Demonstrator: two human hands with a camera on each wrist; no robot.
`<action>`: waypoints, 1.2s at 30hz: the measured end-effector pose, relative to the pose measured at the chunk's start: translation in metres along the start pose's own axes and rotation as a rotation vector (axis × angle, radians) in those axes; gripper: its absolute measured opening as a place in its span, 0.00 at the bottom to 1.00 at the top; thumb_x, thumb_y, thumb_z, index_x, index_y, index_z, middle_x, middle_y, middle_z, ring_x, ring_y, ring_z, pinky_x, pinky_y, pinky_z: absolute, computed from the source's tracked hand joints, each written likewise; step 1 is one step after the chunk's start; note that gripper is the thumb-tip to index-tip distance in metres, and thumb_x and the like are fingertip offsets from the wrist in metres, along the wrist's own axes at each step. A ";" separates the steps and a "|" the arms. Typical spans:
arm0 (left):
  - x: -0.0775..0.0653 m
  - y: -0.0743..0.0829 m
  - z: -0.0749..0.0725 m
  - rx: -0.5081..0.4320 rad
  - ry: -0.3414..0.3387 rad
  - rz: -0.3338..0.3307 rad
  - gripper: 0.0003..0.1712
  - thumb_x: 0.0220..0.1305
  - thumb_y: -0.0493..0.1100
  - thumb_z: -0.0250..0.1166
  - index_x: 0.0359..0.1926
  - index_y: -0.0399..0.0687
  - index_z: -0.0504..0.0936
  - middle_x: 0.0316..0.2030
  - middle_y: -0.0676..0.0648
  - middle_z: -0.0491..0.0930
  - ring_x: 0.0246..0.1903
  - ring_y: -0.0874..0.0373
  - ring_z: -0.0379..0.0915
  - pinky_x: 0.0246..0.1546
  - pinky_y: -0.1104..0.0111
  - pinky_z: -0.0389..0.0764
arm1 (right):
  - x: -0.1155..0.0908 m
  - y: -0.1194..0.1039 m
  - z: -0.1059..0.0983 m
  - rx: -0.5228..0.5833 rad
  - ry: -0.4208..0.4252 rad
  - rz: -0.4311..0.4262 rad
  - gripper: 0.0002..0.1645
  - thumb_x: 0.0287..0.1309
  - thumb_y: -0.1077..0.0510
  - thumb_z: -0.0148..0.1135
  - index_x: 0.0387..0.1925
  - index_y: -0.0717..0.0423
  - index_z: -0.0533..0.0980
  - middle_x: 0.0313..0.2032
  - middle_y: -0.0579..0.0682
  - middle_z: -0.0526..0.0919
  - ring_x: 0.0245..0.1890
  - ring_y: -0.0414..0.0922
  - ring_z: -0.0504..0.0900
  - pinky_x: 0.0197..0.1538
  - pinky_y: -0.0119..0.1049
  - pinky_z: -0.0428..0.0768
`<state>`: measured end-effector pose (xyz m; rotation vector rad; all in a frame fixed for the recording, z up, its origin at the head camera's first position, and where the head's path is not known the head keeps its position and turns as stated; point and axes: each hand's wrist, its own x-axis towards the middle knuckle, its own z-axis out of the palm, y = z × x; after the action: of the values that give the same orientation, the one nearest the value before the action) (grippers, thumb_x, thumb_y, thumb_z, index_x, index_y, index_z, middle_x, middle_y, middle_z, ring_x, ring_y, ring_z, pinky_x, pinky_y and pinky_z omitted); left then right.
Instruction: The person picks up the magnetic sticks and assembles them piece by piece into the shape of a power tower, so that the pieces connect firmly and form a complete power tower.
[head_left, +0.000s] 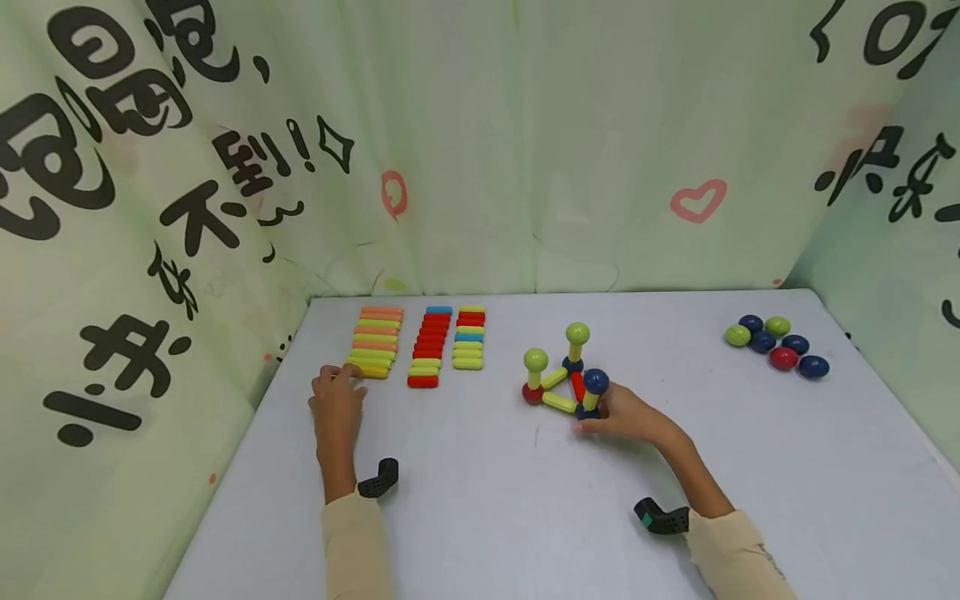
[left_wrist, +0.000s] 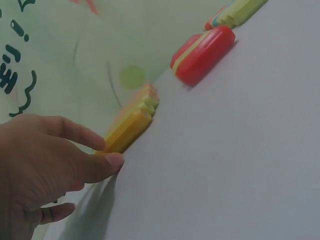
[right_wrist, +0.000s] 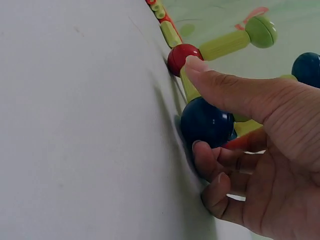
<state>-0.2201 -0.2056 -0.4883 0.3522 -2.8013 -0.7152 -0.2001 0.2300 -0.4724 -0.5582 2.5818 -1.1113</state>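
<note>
Head view, going left to right: the left hand is resting at the near end of a column of orange and yellow-green plastic rods, its thumb and index finger pinching the left end of the foremost yellow rod. That rod's long axis is running crosswise on the white tabletop, so its free length is pointing rightward out of the pinch, toward the ball-and-rod frame. How firmly the fingertips are squeezing, I cannot tell. Two further columns, one mostly red and one mixing yellow-green, red and blue, are lying between that rod and the frame.

The three-cornered frame is sitting on the tabletop, a red ball forming its left corner and dark blue balls the other two. Yellow-green uprights are rising from the corners; two are carrying green balls, the one nearest the right hand a dark blue ball. The right hand is gripping the frame from the right at its near blue corner ball, the fingers curling around that ball. Farther right, well apart from both hands, a cluster of loose green, dark blue and red balls is lying. The left hand is the nearer to every rod column.
</note>
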 end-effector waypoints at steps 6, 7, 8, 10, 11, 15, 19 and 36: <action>0.000 -0.006 0.005 0.000 0.002 0.008 0.23 0.64 0.40 0.66 0.60 0.49 0.75 0.60 0.34 0.62 0.60 0.37 0.59 0.51 0.43 0.70 | 0.000 0.002 0.008 -0.027 0.045 0.018 0.27 0.53 0.55 0.72 0.42 0.66 0.67 0.22 0.47 0.65 0.24 0.41 0.66 0.25 0.29 0.63; 0.000 -0.007 0.007 0.001 0.005 0.013 0.22 0.65 0.39 0.65 0.60 0.49 0.75 0.60 0.34 0.61 0.61 0.37 0.58 0.51 0.43 0.70 | 0.000 0.003 0.009 -0.029 0.048 0.024 0.26 0.53 0.55 0.72 0.42 0.66 0.67 0.22 0.46 0.65 0.24 0.41 0.67 0.25 0.29 0.63; 0.000 -0.008 0.008 0.003 0.005 0.018 0.21 0.65 0.39 0.65 0.59 0.48 0.76 0.61 0.34 0.61 0.62 0.36 0.57 0.52 0.43 0.70 | 0.000 0.003 0.009 -0.028 0.051 0.030 0.26 0.53 0.54 0.72 0.42 0.66 0.67 0.22 0.46 0.65 0.24 0.40 0.67 0.25 0.29 0.63; 0.000 -0.011 0.010 -0.012 0.009 0.022 0.20 0.65 0.38 0.65 0.58 0.47 0.77 0.62 0.34 0.61 0.62 0.36 0.57 0.53 0.43 0.70 | -0.001 0.004 0.010 -0.023 0.052 0.035 0.25 0.53 0.54 0.72 0.40 0.65 0.68 0.21 0.45 0.65 0.23 0.40 0.66 0.25 0.29 0.63; 0.000 -0.012 0.011 -0.021 0.010 0.027 0.19 0.65 0.38 0.65 0.57 0.46 0.77 0.62 0.34 0.62 0.62 0.36 0.58 0.54 0.42 0.69 | -0.001 0.005 0.011 -0.021 0.050 0.037 0.25 0.53 0.54 0.72 0.39 0.65 0.68 0.21 0.45 0.64 0.22 0.40 0.66 0.25 0.29 0.63; 0.001 -0.015 0.011 -0.017 -0.014 0.046 0.15 0.65 0.39 0.65 0.52 0.44 0.78 0.56 0.35 0.70 0.57 0.37 0.64 0.53 0.43 0.70 | -0.001 0.005 0.011 -0.019 0.045 0.012 0.26 0.53 0.54 0.72 0.41 0.66 0.68 0.20 0.45 0.64 0.22 0.39 0.66 0.24 0.29 0.62; 0.000 -0.014 0.003 0.022 -0.057 0.067 0.15 0.65 0.41 0.65 0.52 0.41 0.80 0.50 0.36 0.75 0.52 0.39 0.69 0.50 0.45 0.73 | 0.001 0.006 0.011 -0.026 0.032 -0.024 0.36 0.52 0.54 0.73 0.55 0.70 0.68 0.21 0.45 0.65 0.23 0.40 0.65 0.25 0.30 0.62; -0.017 0.134 0.041 -0.987 -0.465 -0.001 0.23 0.67 0.47 0.64 0.57 0.38 0.77 0.48 0.41 0.81 0.42 0.58 0.78 0.46 0.64 0.81 | 0.005 -0.003 0.014 -0.017 -0.036 -0.094 0.48 0.50 0.52 0.74 0.67 0.69 0.63 0.20 0.42 0.65 0.21 0.37 0.65 0.25 0.29 0.62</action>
<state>-0.2387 -0.0692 -0.4597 -0.0147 -2.3727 -2.2303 -0.1985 0.2170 -0.4794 -0.7041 2.5602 -1.0988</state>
